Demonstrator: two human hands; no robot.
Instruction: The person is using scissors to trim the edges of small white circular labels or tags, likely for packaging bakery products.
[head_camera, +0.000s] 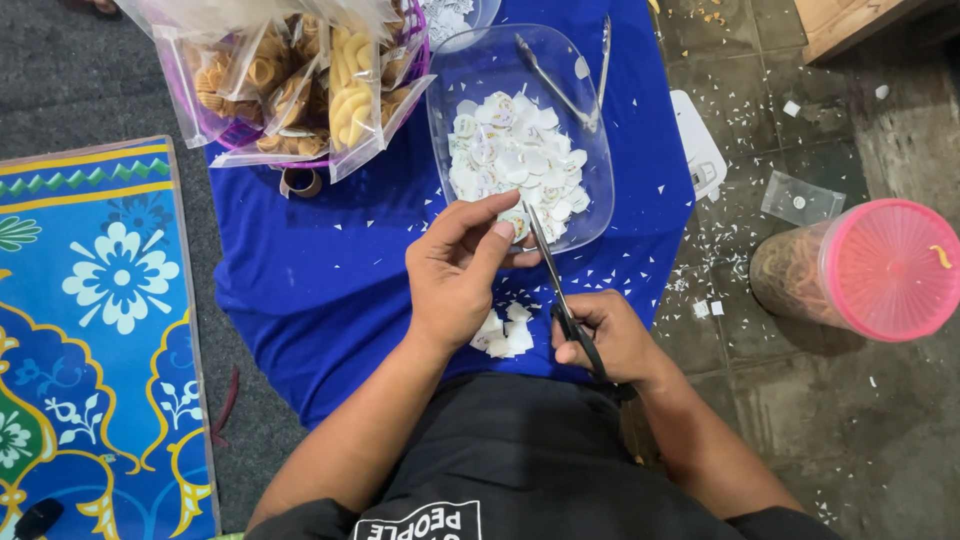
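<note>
Between both hands, small round sticker (517, 222)

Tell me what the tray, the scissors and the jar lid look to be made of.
Tray: probably clear plastic, glossy; the blue cloth shows through its walls.
Scissors: blades look like bare metal, thin and grey; the handles in the right hand look like black plastic.
Jar lid: likely pink plastic, translucent and ribbed.
</note>
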